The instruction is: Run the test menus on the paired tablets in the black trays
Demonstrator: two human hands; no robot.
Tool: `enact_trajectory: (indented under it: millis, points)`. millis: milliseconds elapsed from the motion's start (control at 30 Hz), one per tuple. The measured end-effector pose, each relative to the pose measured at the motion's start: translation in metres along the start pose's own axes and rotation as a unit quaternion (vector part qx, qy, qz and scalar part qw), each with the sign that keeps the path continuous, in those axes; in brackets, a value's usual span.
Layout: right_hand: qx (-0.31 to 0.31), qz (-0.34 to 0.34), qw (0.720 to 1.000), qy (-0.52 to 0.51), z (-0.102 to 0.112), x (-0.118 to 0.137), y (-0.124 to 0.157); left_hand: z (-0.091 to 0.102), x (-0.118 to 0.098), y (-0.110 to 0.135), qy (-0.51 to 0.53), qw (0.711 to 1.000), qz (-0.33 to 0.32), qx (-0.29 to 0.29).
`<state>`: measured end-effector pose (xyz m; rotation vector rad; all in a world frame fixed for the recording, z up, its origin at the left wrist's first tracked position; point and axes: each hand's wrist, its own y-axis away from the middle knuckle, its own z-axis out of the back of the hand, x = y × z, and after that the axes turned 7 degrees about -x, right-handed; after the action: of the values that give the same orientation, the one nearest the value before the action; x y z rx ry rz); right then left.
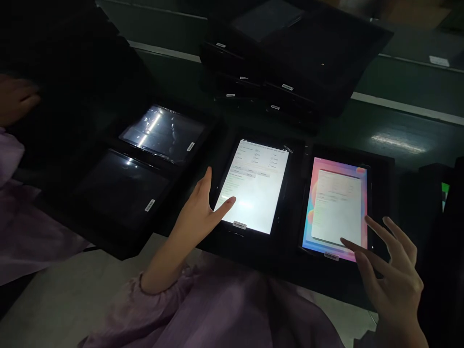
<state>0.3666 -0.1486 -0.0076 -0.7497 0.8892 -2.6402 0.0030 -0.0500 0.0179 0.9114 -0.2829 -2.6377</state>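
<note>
I have the right hand (395, 270) with its fingers spread apart, the index fingertip over the lower part of the colourful tablet (337, 208), though I cannot tell whether it touches the glass, and the left hand (195, 210) with thumb and forefinger wide apart at the lower left of the white-lit tablet (253, 188). Both tablets lie side by side on the dark table (406, 128); farther out I see two dark-screened tablets (163, 133) to the left, a black stack (311, 53) behind, and a co-worker's hand (16, 99) at the left edge.
</note>
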Motion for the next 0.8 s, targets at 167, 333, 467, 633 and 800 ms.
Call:
enact_trajectory:
  millis: [167, 333, 467, 633, 800]
  points:
    - [0.059, 0.019, 0.997, -0.046, -0.003, 0.012, -0.004, -0.001, 0.003, -0.002, -0.014, 1.0, -0.019, -0.003]
    - [0.095, 0.028, 0.995, -0.031, -0.004, 0.017, -0.005, 0.002, 0.006, -0.002, 0.051, 0.998, -0.022, 0.007]
    - [0.122, 0.063, 0.991, -0.009, -0.013, 0.018, -0.006, 0.009, 0.015, -0.004, 0.122, 0.991, -0.021, 0.041]
    - [0.112, 0.042, 0.993, -0.016, -0.018, 0.021, -0.004, 0.017, 0.03, -0.012, 0.147, 0.982, -0.056, 0.108]
    - [0.056, 0.01, 0.998, -0.033, -0.016, 0.023, -0.003, 0.021, 0.036, -0.018, 0.114, 0.978, -0.093, 0.146]
